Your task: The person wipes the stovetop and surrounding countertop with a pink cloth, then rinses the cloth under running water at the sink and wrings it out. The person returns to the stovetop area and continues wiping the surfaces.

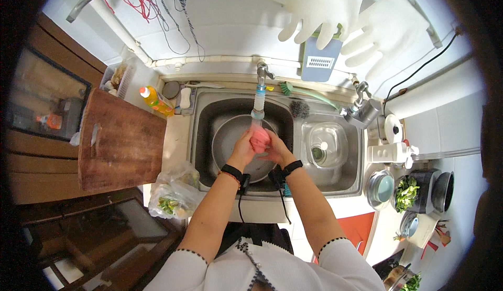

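Over the left sink basin (203,145), I hold a crumpled pink cloth (259,139) just below the tap's extension nozzle (257,112). My left hand (243,148) grips the cloth from the left. From the right, my right hand (278,148) closes on it, with some fingers spread underneath. What looks like a stream of water falls from the nozzle onto the cloth. Beneath my hands a wide round metal pan (230,145) sits in the basin. Dark bands with straps or cords hanging from them circle both my wrists.
In the right basin stands a clear plastic container (334,141). A steel scourer (299,109) and green-handled brush (314,95) lie behind. To the left are a wooden cutting board (122,145), yellow detergent bottle (157,101) and plastic bag of vegetables (173,196). White gloves (322,4) hang above.
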`<state>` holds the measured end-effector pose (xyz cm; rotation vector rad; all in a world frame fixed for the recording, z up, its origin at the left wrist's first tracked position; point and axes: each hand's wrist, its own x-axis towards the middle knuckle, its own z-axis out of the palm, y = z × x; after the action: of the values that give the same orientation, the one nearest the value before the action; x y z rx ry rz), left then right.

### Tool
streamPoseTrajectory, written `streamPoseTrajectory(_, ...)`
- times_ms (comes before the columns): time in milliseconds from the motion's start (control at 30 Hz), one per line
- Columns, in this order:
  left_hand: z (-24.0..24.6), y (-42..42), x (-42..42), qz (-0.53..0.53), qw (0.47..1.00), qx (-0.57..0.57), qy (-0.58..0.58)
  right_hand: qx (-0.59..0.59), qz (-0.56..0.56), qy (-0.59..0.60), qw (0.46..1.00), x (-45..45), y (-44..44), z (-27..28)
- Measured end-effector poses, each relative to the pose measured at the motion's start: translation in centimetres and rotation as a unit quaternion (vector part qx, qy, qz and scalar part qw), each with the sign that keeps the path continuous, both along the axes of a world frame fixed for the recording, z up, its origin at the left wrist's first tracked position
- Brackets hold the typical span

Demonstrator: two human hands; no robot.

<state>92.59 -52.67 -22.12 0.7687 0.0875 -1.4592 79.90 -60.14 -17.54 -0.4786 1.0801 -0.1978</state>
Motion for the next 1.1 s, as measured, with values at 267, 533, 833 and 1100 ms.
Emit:
streamPoseTrajectory(267, 3.0, 1.5, 0.2, -0.001, 0.928, 0.277, -0.249, -0.115, -0.046, -0.098, 0.987, 2.0, -0.3, -3.2)
streamPoseTrajectory(533, 1.0, -0.1, -0.1, -0.016, 0.985, 0.157, -0.062, -0.276, 0.064, -0.019, 0.959, 4.4, 0.8, -4.4)
streamPoseTrajectory(833, -2.0, -1.4, -1.8, 0.014, 0.954, 0.185, -0.234, -0.346, 0.143, 0.107, 0.921, 4.4, -0.1, -5.6)
streamPoseTrajectory(1100, -1.7, -0.9, -1.0, 0.01, 0.982, 0.114, -0.148, -0.179, 0.005, -0.064, 0.982, 3.5, 0.0, -4.8)
